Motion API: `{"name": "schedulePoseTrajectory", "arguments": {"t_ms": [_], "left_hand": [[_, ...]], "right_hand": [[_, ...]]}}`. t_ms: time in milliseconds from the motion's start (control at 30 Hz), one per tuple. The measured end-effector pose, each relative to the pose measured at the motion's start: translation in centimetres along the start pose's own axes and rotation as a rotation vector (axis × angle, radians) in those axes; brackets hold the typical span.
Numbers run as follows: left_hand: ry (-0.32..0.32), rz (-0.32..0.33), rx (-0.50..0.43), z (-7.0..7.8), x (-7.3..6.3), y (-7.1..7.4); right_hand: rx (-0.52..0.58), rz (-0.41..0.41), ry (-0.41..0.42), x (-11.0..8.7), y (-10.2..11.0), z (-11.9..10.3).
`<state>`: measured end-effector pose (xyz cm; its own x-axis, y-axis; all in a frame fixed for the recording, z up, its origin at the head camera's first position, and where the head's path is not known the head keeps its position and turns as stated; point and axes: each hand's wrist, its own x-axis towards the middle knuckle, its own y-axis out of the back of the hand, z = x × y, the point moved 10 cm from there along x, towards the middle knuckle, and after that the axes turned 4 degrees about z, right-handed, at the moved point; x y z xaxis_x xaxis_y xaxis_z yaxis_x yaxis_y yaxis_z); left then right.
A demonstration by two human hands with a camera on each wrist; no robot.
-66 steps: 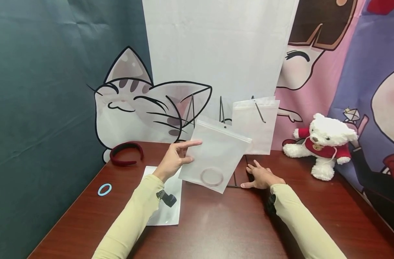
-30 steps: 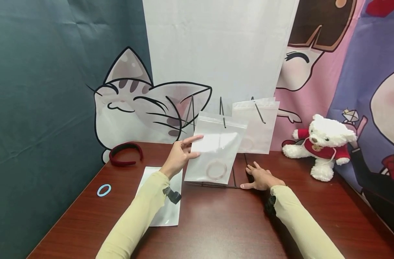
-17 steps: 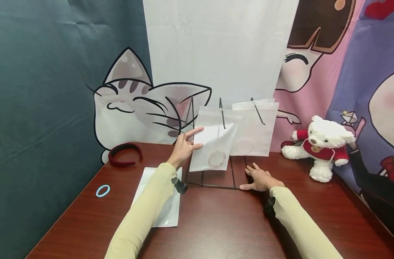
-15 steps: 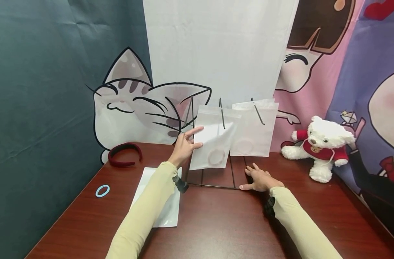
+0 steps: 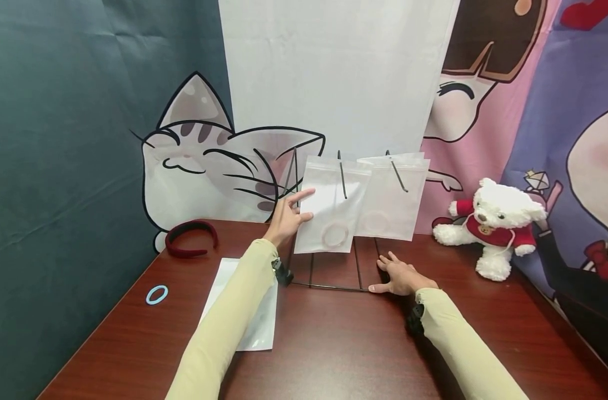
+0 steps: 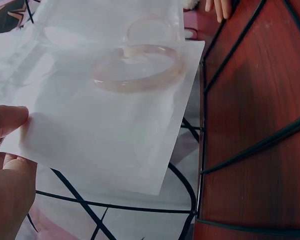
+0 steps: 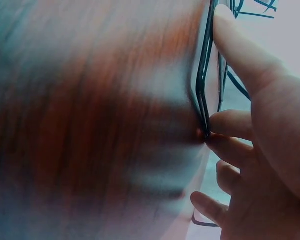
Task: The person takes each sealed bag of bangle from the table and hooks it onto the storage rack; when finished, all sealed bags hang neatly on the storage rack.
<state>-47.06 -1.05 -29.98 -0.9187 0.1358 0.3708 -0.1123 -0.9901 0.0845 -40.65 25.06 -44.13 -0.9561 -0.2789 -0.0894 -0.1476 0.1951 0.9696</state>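
Observation:
My left hand (image 5: pixel 283 220) pinches the left edge of a frosted white zip bag (image 5: pixel 321 208). Through the bag shows a pale pink bangle (image 5: pixel 335 236), near the bottom. The middle hook (image 5: pixel 342 180) of a black wire display rack comes out in front of this bag, near its top. In the left wrist view, thumb and fingers (image 6: pixel 12 175) hold the edge of the bag (image 6: pixel 99 135). Spread out low on the right, my right hand (image 5: pixel 401 276) touches the rack's base wire (image 5: pixel 329 287). Its thumb and fingertips meet the wire (image 7: pixel 204 75) in the right wrist view.
A second bag (image 5: pixel 394 203) with a ring shape hangs on the right hook. On the table lie a white bag (image 5: pixel 259 325), a blue ring (image 5: pixel 157 295) and a dark red headband (image 5: pixel 186 253). A white teddy bear (image 5: pixel 499 208) sits at right.
The left hand has carried the bag up and back toward the rack. The bag has gone from tilted to nearly upright around the middle hook. My right hand has stayed put.

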Motion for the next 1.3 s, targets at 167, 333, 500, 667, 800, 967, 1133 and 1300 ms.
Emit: {"name": "schedulePoseTrajectory", "arguments": {"t_ms": [167,333,500,667,800,967,1133,1300], "left_hand": [[-0.014,0.03,0.086,0.2,0.9,0.1],[-0.014,0.04,0.109,0.2,1.5,0.1],[-0.033,0.002,0.142,0.2,1.6,-0.1],[-0.08,-0.035,0.19,0.2,1.2,-0.1],[-0.096,-0.062,0.226,-0.3,0.9,-0.1],[-0.056,-0.112,0.269,-1.5,0.5,0.0],[0.03,-0.156,0.382,-3.2,-0.3,1.1],[0.075,-0.179,0.455,-4.7,-1.2,3.3]], "right_hand": [[0.011,-0.002,-0.005,0.0,0.0,0.1],[0.014,0.006,0.003,0.0,0.1,0.0],[0.029,0.007,-0.004,-0.1,-0.1,0.0],[0.044,0.013,-0.01,-0.1,-0.2,0.2],[0.058,0.013,-0.002,-0.2,-0.3,0.1],[0.069,0.001,-0.012,-0.2,-0.4,0.1],[0.068,0.01,-0.003,-0.2,-0.2,0.0],[0.076,0.017,0.001,-0.2,-0.1,0.1]]}}
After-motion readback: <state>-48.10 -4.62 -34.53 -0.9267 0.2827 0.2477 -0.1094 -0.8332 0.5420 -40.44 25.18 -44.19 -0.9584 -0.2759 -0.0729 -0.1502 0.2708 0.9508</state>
